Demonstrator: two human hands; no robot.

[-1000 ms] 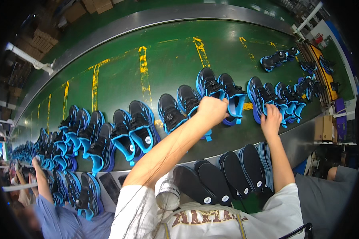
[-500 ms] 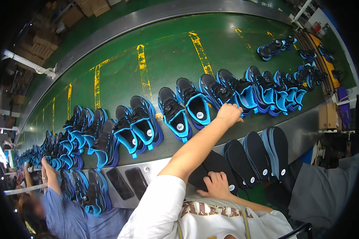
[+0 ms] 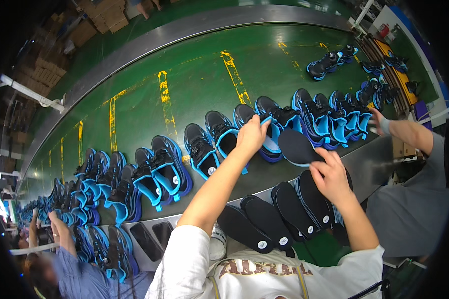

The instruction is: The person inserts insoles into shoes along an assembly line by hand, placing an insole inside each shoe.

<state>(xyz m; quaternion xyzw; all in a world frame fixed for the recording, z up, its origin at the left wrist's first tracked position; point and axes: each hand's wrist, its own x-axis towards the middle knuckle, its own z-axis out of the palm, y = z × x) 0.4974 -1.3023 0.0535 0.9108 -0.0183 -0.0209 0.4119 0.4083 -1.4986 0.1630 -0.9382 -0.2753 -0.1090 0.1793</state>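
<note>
My left hand (image 3: 252, 135) grips a black sneaker with bright blue lining (image 3: 243, 113) at its tongue and opening. The shoe lies on the green belt, toe pointing away from me. Between the thumb and fingers of my right hand (image 3: 330, 175) is a black insole (image 3: 295, 146), held by one end. Its other end tilts up beside the opening of the gripped shoe, outside it as far as I can see. Just left of my left hand, another sneaker (image 3: 219, 127) stands on the belt. Below my hands, several black insoles (image 3: 257, 212) with round white stickers lie in overlapping stacks.
A long row of similar sneakers (image 3: 167, 159) runs along the belt (image 3: 194, 82). Two phone-like dark slabs (image 3: 145, 241) rest on the metal edge. A co-worker's hand (image 3: 380, 122) reaches shoes at the right; another co-worker (image 3: 92, 271) sits at the left.
My right hand has risen from the insole stacks with one insole, carrying it toward the belt. My left hand has shifted left onto the sneaker. A co-worker's hand has appeared at right.
</note>
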